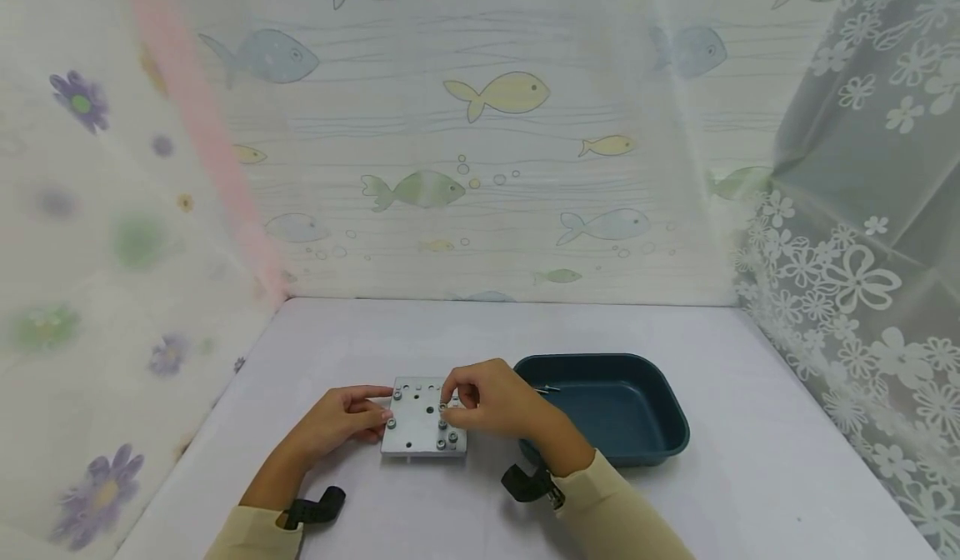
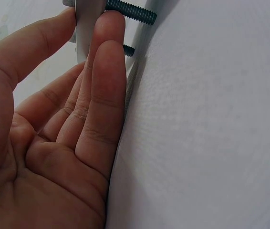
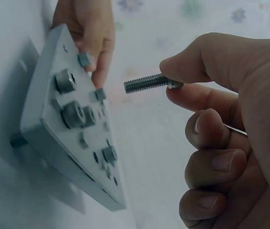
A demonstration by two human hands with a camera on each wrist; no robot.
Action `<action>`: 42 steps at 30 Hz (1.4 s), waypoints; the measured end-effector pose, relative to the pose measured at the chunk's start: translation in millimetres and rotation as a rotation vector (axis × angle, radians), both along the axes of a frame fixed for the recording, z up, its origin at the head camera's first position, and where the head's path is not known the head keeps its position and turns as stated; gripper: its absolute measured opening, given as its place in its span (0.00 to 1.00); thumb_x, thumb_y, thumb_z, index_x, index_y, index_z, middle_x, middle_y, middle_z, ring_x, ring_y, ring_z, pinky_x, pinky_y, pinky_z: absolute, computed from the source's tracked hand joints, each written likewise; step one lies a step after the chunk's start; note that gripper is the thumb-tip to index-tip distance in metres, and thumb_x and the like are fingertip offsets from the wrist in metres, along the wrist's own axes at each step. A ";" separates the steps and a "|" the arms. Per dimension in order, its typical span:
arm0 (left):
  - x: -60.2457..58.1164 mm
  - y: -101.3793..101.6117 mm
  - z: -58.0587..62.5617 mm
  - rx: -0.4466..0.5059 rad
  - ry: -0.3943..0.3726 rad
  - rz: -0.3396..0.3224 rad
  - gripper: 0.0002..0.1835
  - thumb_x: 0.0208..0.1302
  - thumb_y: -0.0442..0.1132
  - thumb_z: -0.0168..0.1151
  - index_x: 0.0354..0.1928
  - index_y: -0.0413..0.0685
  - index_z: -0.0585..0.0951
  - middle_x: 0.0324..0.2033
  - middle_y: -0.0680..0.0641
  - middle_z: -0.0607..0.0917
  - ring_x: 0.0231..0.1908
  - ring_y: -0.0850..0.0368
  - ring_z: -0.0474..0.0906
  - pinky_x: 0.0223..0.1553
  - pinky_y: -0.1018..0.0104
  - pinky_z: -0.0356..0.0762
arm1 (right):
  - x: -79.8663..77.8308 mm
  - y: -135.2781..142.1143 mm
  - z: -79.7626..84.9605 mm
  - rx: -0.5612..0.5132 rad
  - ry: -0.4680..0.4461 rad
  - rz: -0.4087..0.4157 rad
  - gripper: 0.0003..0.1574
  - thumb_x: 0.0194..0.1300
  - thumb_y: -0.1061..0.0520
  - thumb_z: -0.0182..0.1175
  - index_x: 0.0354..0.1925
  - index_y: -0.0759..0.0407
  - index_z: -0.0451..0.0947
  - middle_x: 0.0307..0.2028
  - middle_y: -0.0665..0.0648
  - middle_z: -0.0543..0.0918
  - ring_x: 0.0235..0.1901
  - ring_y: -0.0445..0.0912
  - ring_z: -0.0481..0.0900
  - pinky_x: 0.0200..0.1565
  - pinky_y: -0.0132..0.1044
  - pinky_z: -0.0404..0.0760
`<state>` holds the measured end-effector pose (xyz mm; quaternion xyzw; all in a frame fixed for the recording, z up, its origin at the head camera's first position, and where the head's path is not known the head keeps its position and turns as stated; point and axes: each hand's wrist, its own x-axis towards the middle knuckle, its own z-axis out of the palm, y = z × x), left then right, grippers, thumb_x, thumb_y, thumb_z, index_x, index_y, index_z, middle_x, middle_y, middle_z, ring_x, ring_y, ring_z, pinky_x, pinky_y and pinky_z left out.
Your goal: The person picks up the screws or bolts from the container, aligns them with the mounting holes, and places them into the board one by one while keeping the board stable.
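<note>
A silver metal plate (image 1: 411, 428) with several holes lies on the table, several socket-head screws set in it. My left hand (image 1: 333, 417) grips its left edge, the thumb (image 2: 44, 40) on the top face and fingers underneath. Below the plate, a threaded screw end (image 2: 132, 12) sticks out beside those fingertips. Over the plate's right part is my right hand (image 1: 498, 397). Between thumb and index finger it pinches a loose screw (image 3: 144, 84) by the head. In the right wrist view this screw's threaded tip points toward the plate, apart from it; the other fingers are curled.
A dark blue tray (image 1: 651, 427) stands right of the plate, partly behind the right forearm. Small metal pieces (image 1: 551, 388) show at its left side. White cloth (image 1: 420, 510) covers the table, and printed curtains (image 1: 495, 210) hang behind and at both sides.
</note>
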<state>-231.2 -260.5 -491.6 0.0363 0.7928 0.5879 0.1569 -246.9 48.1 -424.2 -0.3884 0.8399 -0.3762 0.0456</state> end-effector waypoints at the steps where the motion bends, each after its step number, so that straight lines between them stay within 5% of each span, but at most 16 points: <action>1: 0.1 0.1 -0.2 -0.001 -0.001 0.000 0.35 0.65 0.44 0.74 0.70 0.38 0.75 0.43 0.44 0.91 0.39 0.52 0.87 0.40 0.63 0.88 | 1.0 -1.8 -0.6 0.000 0.003 0.001 0.05 0.65 0.52 0.69 0.40 0.43 0.85 0.17 0.42 0.70 0.19 0.35 0.66 0.25 0.28 0.63; 24: -0.2 -2.3 -0.5 0.017 0.001 -0.022 0.35 0.66 0.43 0.73 0.70 0.36 0.74 0.42 0.43 0.91 0.39 0.53 0.87 0.40 0.63 0.88 | 17.2 -35.4 -19.1 -0.039 -0.019 -0.003 0.05 0.64 0.51 0.73 0.39 0.43 0.88 0.15 0.42 0.68 0.18 0.34 0.65 0.22 0.26 0.61; 42: 0.7 -1.1 -0.3 0.007 0.017 -0.027 0.34 0.66 0.43 0.72 0.70 0.36 0.74 0.43 0.43 0.91 0.40 0.53 0.87 0.40 0.63 0.88 | 22.8 -45.2 -27.2 0.013 0.049 -0.054 0.07 0.63 0.48 0.75 0.41 0.42 0.90 0.15 0.42 0.67 0.18 0.34 0.63 0.23 0.26 0.60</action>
